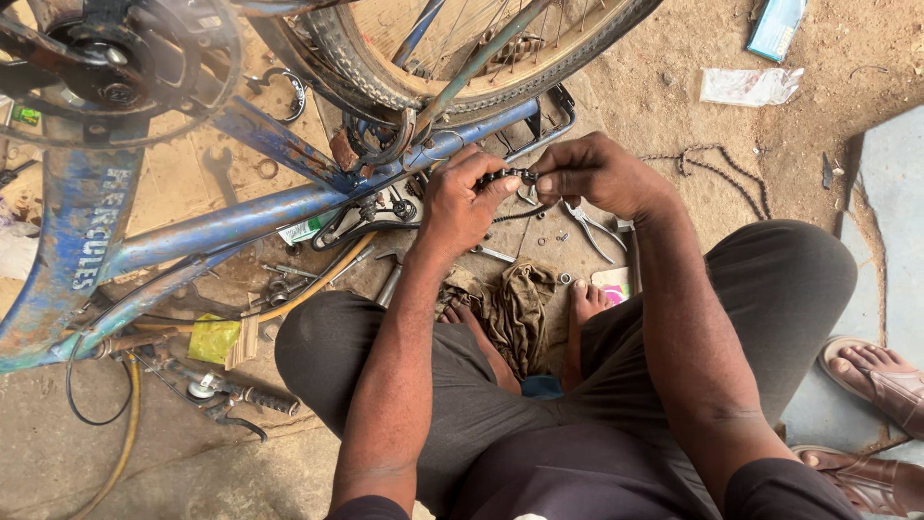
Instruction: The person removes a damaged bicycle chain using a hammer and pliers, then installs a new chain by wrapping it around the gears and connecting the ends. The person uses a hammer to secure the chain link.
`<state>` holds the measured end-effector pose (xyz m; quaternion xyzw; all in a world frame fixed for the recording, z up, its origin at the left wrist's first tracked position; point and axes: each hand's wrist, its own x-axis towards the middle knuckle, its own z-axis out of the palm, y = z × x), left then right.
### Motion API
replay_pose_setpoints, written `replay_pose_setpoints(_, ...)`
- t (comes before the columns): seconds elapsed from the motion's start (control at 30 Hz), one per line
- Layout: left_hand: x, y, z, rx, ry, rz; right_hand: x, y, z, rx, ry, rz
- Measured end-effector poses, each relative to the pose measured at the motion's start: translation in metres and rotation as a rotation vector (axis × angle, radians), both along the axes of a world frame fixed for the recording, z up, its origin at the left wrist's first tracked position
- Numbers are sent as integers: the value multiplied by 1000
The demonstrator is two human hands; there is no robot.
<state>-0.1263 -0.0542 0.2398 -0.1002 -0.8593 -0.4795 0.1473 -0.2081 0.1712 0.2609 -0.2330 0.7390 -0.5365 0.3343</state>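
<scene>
Sandy, dusty ground (pixel 674 87) strewn with small tools forms the setting, and we look down on our own lap and crossed legs. Our left hand (pixel 462 202) and right hand (pixel 597 173) meet at the centre, both pinching a short length of dark bicycle chain (pixel 508 176) between fingertips, just in front of the overturned blue bicycle frame (pixel 241 217). Its rear wheel (pixel 452 58) lies above our hands. Pliers (pixel 592 226) rest on the ground below the right hand; an oily rag (pixel 515 308) lies between our feet. Another chain (pixel 722 173) trails on the ground at right.
</scene>
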Motion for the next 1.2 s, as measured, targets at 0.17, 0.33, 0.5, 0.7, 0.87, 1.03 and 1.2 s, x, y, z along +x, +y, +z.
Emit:
replay_pose_setpoints(0.17,-1,5,-3,-33,16,49,0,-2,-4,19,-57,-62)
replay_pose_setpoints(0.33,2,5,0,122,-40,-15,0,-5,-11,-33,-68,40)
replay_pose_setpoints(0.5,2,2,4,-57,-18,36,-5,9,-14,-153,-169,-54)
replay_pose_setpoints(0.7,-2,7,3,219,-122,-49,-2,-1,-21,-83,-162,-31)
replay_pose_setpoints(0.87,0,0,1,213,-205,-52,0,-4,-16,-131,-169,-41)
replay_pose_setpoints(1.03,-4,-4,-3,276,-496,-71,2,-2,-9,-185,-100,-82)
replay_pose_setpoints(1.2,-4,-1,-6,438,-613,-141,3,-3,-3,-142,-68,-75)
